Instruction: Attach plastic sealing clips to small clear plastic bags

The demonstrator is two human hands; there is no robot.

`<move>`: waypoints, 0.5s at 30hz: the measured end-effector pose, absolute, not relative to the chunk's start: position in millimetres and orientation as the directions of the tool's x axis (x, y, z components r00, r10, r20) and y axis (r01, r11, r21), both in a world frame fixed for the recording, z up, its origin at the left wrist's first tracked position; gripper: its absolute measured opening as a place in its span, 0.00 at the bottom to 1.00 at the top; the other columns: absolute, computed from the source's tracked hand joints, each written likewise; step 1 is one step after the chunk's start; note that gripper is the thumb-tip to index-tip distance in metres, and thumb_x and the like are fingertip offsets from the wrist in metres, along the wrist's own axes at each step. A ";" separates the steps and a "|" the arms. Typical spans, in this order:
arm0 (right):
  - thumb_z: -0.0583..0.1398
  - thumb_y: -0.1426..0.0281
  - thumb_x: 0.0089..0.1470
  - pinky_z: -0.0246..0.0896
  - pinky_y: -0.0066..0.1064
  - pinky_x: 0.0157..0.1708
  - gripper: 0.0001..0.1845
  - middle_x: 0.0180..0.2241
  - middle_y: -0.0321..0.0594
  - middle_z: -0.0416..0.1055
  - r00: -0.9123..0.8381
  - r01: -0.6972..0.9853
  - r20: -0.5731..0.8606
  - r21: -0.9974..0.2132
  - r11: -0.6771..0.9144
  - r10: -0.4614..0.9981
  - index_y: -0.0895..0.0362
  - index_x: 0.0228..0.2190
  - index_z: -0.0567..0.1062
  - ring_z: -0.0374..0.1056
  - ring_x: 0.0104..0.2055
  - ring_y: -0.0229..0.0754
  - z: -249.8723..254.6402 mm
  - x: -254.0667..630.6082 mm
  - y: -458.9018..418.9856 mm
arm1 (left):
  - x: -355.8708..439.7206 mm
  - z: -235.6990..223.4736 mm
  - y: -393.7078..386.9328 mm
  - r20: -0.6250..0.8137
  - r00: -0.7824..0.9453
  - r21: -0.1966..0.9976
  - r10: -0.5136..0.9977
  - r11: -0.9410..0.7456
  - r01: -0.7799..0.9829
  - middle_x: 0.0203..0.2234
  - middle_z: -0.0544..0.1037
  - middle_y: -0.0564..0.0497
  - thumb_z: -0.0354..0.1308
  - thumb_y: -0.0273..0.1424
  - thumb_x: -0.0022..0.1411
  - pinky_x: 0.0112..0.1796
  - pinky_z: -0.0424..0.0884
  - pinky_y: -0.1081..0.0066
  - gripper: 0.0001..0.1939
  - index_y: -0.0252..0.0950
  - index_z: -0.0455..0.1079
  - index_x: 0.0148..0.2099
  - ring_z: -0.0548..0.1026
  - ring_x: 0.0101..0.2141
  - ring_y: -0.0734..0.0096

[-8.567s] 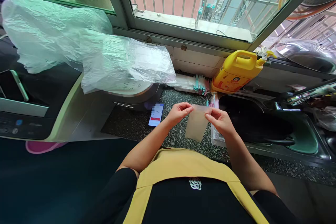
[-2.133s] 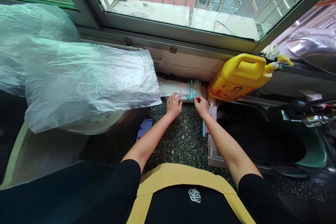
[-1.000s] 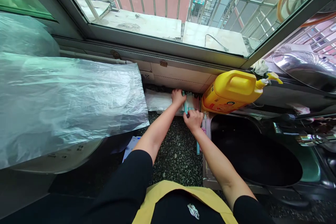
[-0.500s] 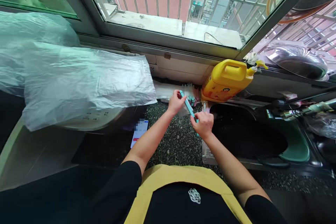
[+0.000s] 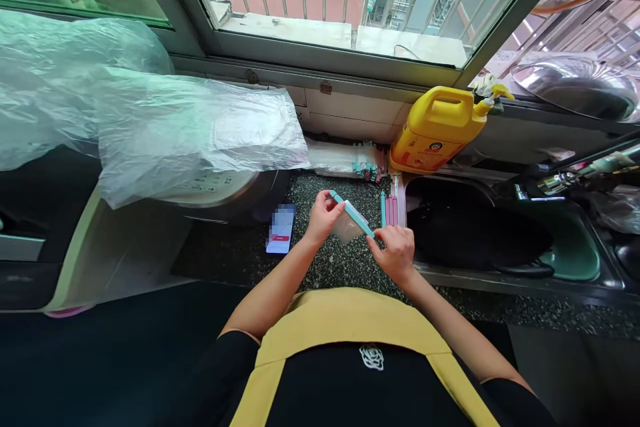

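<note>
Over the table (image 5: 330, 268), the clip (image 5: 359, 220) slants from far left to near right, far end pinched in the fingers of the left hand (image 5: 321, 217), near end in the right hand's (image 5: 397, 250); the bag (image 5: 346, 231) hangs on its near side.

There are two hands (image 5: 324, 217), one held clip (image 5: 355, 216) (and one yellow jug (image 5: 425, 143)).
</note>
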State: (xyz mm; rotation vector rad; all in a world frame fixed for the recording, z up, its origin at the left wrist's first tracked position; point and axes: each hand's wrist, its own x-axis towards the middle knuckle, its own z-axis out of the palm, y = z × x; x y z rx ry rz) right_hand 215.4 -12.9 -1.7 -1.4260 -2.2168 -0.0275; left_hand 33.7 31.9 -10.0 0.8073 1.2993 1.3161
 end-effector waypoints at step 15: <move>0.55 0.64 0.54 0.49 0.33 0.37 0.10 0.29 0.40 0.71 -0.385 0.785 0.474 -0.283 0.551 0.792 0.56 0.31 0.73 0.63 0.34 0.41 14.4 181.4 -14.8 | 19.1 -6.1 -2.7 -0.228 -0.230 0.957 0.946 0.174 -0.232 0.26 0.74 0.52 0.61 0.36 0.43 0.35 0.67 0.71 0.15 0.34 0.65 0.33 0.73 0.30 0.71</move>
